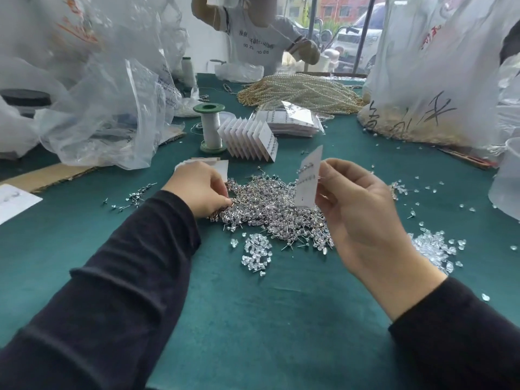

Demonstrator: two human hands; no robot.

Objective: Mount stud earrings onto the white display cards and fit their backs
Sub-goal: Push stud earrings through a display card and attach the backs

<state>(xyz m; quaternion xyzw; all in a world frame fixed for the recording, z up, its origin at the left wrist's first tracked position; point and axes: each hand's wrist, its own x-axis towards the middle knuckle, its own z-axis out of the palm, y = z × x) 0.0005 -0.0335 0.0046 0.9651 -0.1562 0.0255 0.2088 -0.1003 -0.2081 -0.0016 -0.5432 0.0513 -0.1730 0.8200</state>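
Note:
My right hand [357, 209] holds a white display card [309, 175] upright above the table, pinched at its right edge; rows of studs show on its upper part. My left hand [199, 187] rests with its fingertips pinched into the left edge of a big pile of silver stud earrings [275, 206]; whether a stud is between the fingers is hidden. Clear plastic earring backs [256, 253] lie in a small heap in front of the pile, and more backs [433, 246] lie to the right. A few blank cards [222, 167] lie behind my left hand.
A fanned row of finished cards [250, 139] stands beside a green-capped thread spool [210, 126]. Bagged cards [295, 119] and pearl strands [304, 91] lie farther back. Large plastic bags [112, 102] crowd the left and right sides. Another person [259, 32] works across the green table [253, 319].

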